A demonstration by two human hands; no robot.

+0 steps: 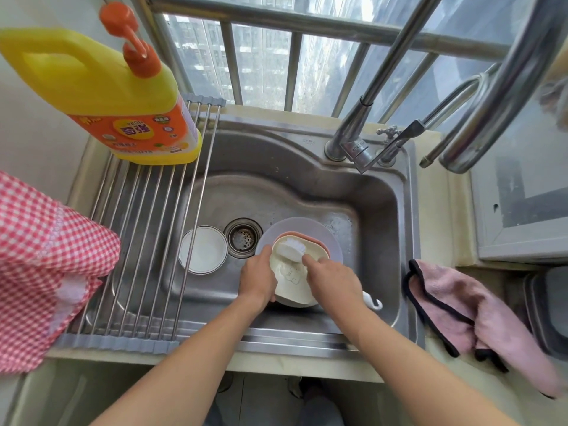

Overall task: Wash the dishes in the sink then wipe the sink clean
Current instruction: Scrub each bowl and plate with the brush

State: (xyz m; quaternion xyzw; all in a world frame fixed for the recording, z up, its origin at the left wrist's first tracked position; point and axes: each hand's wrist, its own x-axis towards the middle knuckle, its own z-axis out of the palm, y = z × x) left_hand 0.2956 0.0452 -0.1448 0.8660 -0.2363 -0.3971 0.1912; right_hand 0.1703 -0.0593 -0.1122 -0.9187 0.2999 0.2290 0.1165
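Over the steel sink [381,192], my left hand [257,279] grips a tilted cream dish [292,284] while my right hand [333,279] clasps a white brush [290,248] against it, above a grey plate [332,238]; a white bowl [203,249] sits left of the drain [242,236].

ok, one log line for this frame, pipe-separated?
step: scrubbing | left hand: holds cream oval dish | right hand: grips white dish brush | waiting: white round bowl

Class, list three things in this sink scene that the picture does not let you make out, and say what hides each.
Head view:
1. Brush handle: mostly hidden inside the right hand.
2. White bowl: partly crossed by the drying rack rods.
3. Grey plate: its near part covered by the cream dish.
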